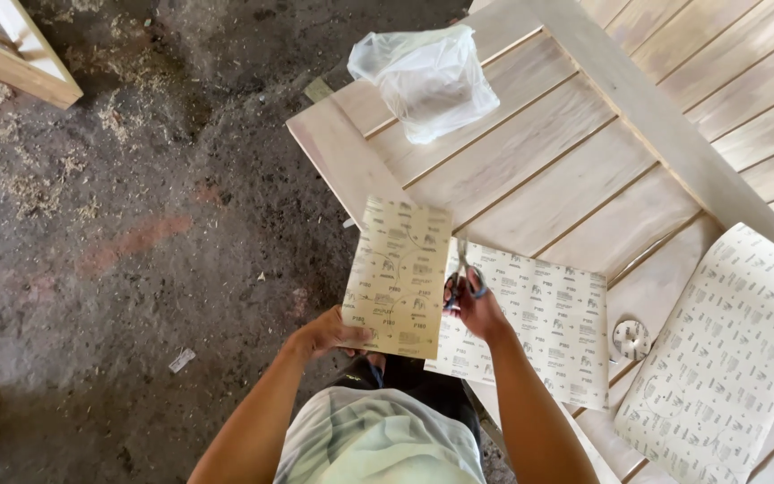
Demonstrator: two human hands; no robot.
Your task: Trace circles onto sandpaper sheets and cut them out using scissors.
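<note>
A left hand (324, 333) pinches a sandpaper sheet (398, 276) off the slatted wooden panel's (530, 152) near corner; the right hand's (475, 303) grip closes on scissors (461, 273), cut barely begun, two sheets (539, 323) uncut

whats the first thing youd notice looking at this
At the centre, the left hand holds up a tan sandpaper sheet while the right hand works scissors along its right edge. More sandpaper sheets lie on the pale slatted wooden panel at right, with a crumpled plastic bag near its top corner.
</note>
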